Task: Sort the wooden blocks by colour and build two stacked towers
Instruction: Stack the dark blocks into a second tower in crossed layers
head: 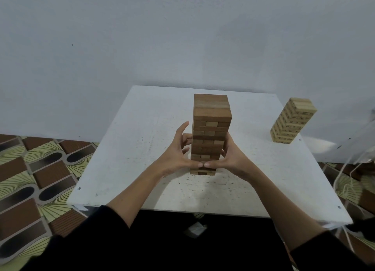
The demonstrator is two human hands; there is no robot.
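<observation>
A white desk [142,128] stands pushed against a plain pale grey wall [142,37], its top scuffed and speckled with small dark marks, with a screw head showing near several corners. Near the middle of the desk rises the dark tower [211,116], a tall stack of brown wooden blocks with a few lighter ones mixed into its layers, standing upright. The left hand [178,151] cups the tower's left side low down, fingers straight and spread along the blocks, while the right hand [233,159] presses against the right side at the same height; the two thumbs meet tip to tip across the front face just above the bottom layers. Both hands are thus flat against the tower, bracing it between them instead of curling around any single block. Well apart from it, at the desk's far right edge, stands the light tower [292,120], a shorter stack of pale blocks with small dark printing on their ends; it looks tilted in the wide-angle view. Black sleeves [97,230] cover the forearms up to near the elbows. The floor [30,179] around the desk carries a bold pattern of brown rectangles, dark ovals and pale green fan-shaped rays. To the right, past the desk edge, pale cords [345,185] hang over the floor beside something that is too blurred to make out.
</observation>
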